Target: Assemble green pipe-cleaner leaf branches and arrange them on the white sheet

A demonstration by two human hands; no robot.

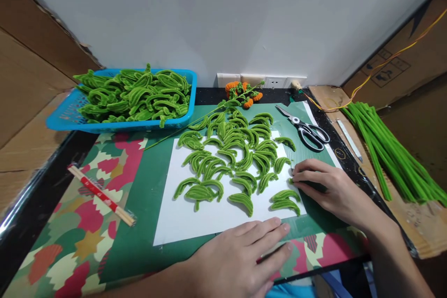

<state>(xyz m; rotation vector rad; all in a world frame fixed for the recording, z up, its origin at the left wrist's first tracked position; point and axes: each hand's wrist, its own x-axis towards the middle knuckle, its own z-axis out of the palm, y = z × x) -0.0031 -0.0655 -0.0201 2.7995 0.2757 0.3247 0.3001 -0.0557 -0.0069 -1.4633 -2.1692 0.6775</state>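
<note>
Many curved green fuzzy leaf pieces (240, 199) lie spread over a white sheet (167, 223) on a green mat. My left hand (244, 253) rests palm down at the sheet's lower edge, fingers stretched out, holding nothing. At the sheet's right edge, my right hand (324, 186) has its thumb and fingertips pressed together around a small green bit, of which only a tip shows. Two green leaf pieces (284, 202) lie between the hands. Black-handled scissors (307, 130) rest behind my right hand.
A blue basket (193, 98) heaped with green pieces stands back left. An orange flower stem (232, 102) lies behind the sheet. Wrapped chopsticks (101, 194) are at left. Green fuzzy stems (394, 158) and a white pen-like tool (349, 139) lie at right.
</note>
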